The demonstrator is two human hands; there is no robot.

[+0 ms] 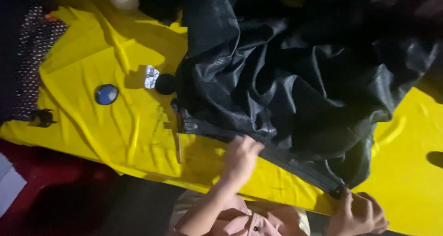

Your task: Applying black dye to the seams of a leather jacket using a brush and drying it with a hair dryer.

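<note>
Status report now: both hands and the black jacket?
Left hand grips black jacket hem. Right hand pinches its corner. Small items lie nearby on yellow sheet.

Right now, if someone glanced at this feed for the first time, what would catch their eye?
A big crumpled black leather jacket fills the upper middle, lying on a bright yellow sheet. The left hand touches the jacket's lower edge near the centre, and the right hand grips its corner at bottom right. To the left on the sheet sit a small blue round disc, a scrap of foil and a black ball.
</note>
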